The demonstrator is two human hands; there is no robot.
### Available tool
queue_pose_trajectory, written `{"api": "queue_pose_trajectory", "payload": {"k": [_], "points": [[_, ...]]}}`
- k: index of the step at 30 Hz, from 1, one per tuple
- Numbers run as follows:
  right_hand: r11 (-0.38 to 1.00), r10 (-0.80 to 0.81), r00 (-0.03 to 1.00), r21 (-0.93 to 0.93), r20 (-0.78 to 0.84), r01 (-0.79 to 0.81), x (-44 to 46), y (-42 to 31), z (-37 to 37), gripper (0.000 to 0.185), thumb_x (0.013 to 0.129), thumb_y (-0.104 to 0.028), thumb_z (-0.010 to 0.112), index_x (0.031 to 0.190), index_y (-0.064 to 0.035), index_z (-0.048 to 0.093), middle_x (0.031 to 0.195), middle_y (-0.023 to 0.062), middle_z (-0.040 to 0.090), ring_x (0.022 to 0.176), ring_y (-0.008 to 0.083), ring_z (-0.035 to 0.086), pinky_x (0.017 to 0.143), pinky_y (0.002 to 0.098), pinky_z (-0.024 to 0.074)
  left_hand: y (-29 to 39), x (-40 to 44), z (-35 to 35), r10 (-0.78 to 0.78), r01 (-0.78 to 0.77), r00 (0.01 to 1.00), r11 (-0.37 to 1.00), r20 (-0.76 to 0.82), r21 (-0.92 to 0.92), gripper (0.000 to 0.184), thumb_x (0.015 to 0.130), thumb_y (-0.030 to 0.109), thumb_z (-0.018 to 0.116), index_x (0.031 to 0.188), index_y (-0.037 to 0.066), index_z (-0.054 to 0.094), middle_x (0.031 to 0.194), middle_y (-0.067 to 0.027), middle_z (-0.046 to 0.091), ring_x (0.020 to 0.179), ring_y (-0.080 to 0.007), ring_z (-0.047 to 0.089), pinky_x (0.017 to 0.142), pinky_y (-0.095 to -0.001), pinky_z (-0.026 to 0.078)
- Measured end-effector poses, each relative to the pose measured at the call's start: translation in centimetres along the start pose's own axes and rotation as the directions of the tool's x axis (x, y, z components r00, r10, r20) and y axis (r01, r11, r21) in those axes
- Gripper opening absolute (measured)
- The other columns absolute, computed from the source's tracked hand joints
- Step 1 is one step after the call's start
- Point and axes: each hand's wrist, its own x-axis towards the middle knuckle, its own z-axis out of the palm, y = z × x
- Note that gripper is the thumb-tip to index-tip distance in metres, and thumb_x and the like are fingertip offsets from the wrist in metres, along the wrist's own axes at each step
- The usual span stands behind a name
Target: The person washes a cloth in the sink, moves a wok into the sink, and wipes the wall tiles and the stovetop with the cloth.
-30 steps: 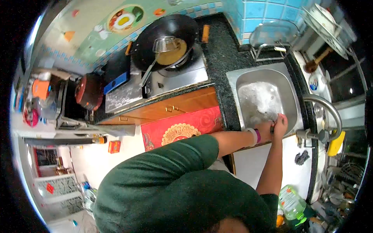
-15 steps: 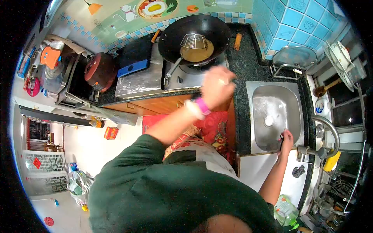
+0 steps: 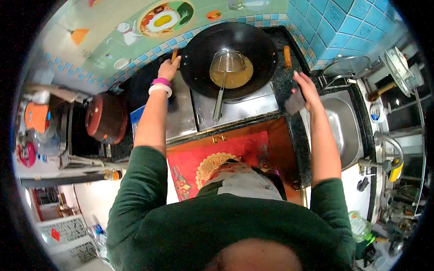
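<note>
My left hand (image 3: 168, 68) is closed around the left wooden handle (image 3: 174, 55) of a large black wok (image 3: 194, 58) on the stove. Brownish liquid (image 3: 244, 79) lies in the wok's bottom. A wire skimmer (image 3: 228, 62) rests in it, its metal handle hanging over the near rim. My right hand (image 3: 308, 90) hovers over the dark counter between the sink and the wok's right wooden handle (image 3: 287, 57), not touching that handle. A crumpled dark grey cloth-like piece (image 3: 295, 103), blurred, hangs at its palm, the fingers reaching past it.
The steel sink (image 3: 350, 131) is on the right, with a curved faucet (image 3: 392, 144). A glass lid (image 3: 346, 67) stands in a rack behind it. Left of the stove sits a dark red pot-like appliance (image 3: 106, 118). A red mat (image 3: 217, 167) covers the floor.
My left hand has gone from in front of the stove to the wok's left handle. My right hand has left the sink toward the wok with the grey piece. The skimmer's handle points more toward me.
</note>
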Motion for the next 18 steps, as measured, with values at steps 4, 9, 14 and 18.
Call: {"api": "queue_pose_trajectory", "payload": {"k": [4, 9, 14, 18], "points": [[0.997, 0.055, 0.996, 0.054, 0.077, -0.059, 5.4, -0.6, 3.2, 0.065, 0.088, -0.037, 0.075, 0.137, -0.0022, 0.051, 0.123, 0.0104, 0.060, 0.076, 0.0138, 0.060, 0.066, 0.0281, 0.0505, -3.0, 5.2, 0.6, -0.069, 0.098, 0.981, 0.983, 0.182, -0.158, 0.080, 0.089, 0.069, 0.052, 0.101, -0.007, 0.072, 0.099, -0.0225, 0.072, 0.099, -0.0337, 0.068, 0.087, -0.0411, 0.048], [0.998, 0.025, 0.999, 0.063, -0.031, -0.023, 7.8, 0.6, 4.0, 0.047, 0.087, -0.026, 0.076, 0.123, -0.0005, 0.059, 0.100, 0.0055, 0.061, 0.066, 0.0143, 0.058, 0.058, 0.0298, 0.0497, -5.1, 7.0, 2.3, 0.020, 0.058, 0.971, 0.946, 0.236, -0.319, 0.063, 0.091, 0.058, 0.060, 0.088, -0.004, 0.068, 0.078, -0.0067, 0.062, 0.070, -0.0194, 0.056, 0.067, -0.0335, 0.043], [0.966, 0.046, 0.990, 0.257, -0.134, -0.010, 3.6, 2.0, 2.3, 0.029, 0.088, -0.019, 0.074, 0.109, -0.0025, 0.062, 0.086, 0.0043, 0.063, 0.063, 0.0144, 0.059, 0.053, 0.0304, 0.0483, -2.8, 4.2, 2.2, 0.119, 0.003, 0.969, 0.871, 0.218, -0.491, 0.044, 0.095, 0.050, 0.060, 0.095, 0.006, 0.065, 0.081, 0.0034, 0.059, 0.070, -0.0101, 0.051, 0.061, -0.0274, 0.039], [0.977, 0.028, 0.978, 0.214, -0.207, 0.018, -2.2, 3.4, -2.2, 0.030, 0.089, -0.020, 0.073, 0.109, -0.0016, 0.063, 0.087, 0.0033, 0.064, 0.065, 0.0116, 0.057, 0.058, 0.0271, 0.0482, 2.6, -0.5, 0.5, 0.145, 0.069, 0.940, 0.807, 0.310, -0.586, 0.032, 0.096, 0.047, 0.061, 0.090, 0.015, 0.063, 0.076, 0.0082, 0.053, 0.066, -0.0048, 0.047, 0.056, -0.0235, 0.034]]}}
